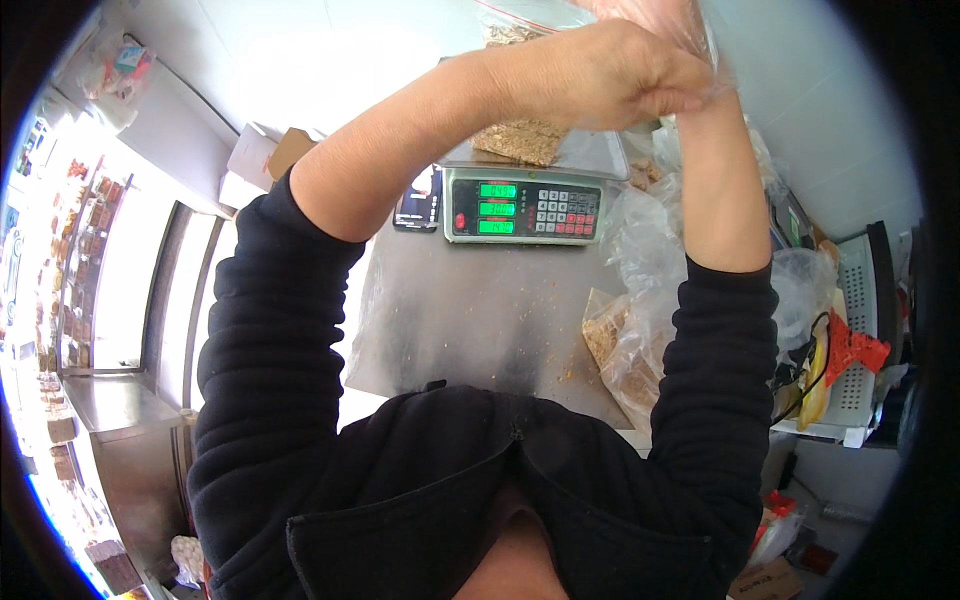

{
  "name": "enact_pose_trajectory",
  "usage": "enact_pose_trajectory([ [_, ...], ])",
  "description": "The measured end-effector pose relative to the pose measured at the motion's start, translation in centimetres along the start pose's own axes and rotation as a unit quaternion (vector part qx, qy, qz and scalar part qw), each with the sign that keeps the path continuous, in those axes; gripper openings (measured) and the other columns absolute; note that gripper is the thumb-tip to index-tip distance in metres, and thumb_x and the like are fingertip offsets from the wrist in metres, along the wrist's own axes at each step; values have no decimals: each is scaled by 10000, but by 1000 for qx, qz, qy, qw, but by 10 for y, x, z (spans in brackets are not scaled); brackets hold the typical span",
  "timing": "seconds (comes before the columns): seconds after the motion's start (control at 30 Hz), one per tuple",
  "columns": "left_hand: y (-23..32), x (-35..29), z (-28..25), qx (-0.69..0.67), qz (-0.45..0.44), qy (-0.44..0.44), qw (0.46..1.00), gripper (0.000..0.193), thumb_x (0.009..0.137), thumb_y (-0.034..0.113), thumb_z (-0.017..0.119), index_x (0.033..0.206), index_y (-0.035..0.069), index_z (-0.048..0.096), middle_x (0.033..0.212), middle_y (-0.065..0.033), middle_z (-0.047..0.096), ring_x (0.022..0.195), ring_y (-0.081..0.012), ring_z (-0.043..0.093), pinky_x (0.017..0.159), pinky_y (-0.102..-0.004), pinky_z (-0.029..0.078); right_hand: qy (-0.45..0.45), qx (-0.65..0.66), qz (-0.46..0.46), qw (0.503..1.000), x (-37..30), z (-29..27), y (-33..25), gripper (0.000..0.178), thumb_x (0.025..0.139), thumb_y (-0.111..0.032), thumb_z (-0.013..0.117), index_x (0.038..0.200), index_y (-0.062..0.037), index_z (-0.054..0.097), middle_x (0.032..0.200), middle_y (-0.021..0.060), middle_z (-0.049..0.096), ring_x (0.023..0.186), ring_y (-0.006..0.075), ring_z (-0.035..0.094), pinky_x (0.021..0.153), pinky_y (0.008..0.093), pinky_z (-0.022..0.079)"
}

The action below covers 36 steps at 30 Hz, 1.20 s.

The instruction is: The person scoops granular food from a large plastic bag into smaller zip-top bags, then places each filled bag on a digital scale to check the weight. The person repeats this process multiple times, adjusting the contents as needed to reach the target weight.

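Note:
My left hand reaches across to my right wrist, its fingers curled closed against thin clear plastic. Behind it, my right hand is inside or under that plastic and partly cut off by the top edge, so its fingers cannot be made out. Below my left forearm, a clear bag of tan, flaky dry food lies on the pan of a digital scale with lit green displays. A clear bag with a red seal line shows above that forearm.
Crumbs dot the metal table. Crumpled clear plastic bags, one with tan flakes, lie along the right. A dark phone-like box touches the scale's left. A perforated rack stands far right; a carton stands back left.

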<state>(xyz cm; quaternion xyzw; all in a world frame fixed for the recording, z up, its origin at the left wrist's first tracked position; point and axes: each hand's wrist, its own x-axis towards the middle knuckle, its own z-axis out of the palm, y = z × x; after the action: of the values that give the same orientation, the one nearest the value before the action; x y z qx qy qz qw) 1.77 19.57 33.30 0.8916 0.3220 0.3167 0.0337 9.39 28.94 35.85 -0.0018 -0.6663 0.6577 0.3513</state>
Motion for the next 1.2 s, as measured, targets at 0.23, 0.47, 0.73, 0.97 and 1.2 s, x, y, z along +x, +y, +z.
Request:
enact_pose_trajectory([
  [0.23,-56,-33,-40,153,-59,106,981,295,822,188,654,1083,67,589,1057,-140,600,998,-309,570,838,-412,476,-10,-409,-39,912,5,-78,16,645,907,-372,565,1407,-45,320,1465,167,281,1341,242,281,1110,343,220],
  [0.47,-152,-78,-26,276,-247,-7,929,179,769,111,613,941,68,638,1049,-188,602,1017,-338,552,856,-443,452,-52,-691,55,718,-23,-94,50,343,835,-260,625,1140,-106,594,1042,122,634,984,257,584,880,351,453],
  [0.73,-124,-93,-47,340,-133,1,931,188,809,178,573,714,28,637,773,-172,606,734,-358,590,667,-438,476,-115,-748,-69,650,-48,-66,9,187,854,-194,589,966,-51,632,889,123,624,854,284,595,783,384,463],
  [0.97,-11,-113,-75,236,-141,-47,960,143,874,120,606,1003,68,639,950,-95,605,889,-222,602,713,-284,519,-148,-691,-81,703,-108,-29,-42,153,844,-194,622,961,-105,665,888,79,640,882,245,596,828,381,468],
  [1.2,76,-179,22,204,-163,-101,960,117,799,45,642,916,45,650,872,-88,590,808,-189,626,629,-271,551,-254,-648,-120,708,-199,11,-6,72,788,-149,642,840,-102,660,807,54,624,853,243,581,802,373,462],
])
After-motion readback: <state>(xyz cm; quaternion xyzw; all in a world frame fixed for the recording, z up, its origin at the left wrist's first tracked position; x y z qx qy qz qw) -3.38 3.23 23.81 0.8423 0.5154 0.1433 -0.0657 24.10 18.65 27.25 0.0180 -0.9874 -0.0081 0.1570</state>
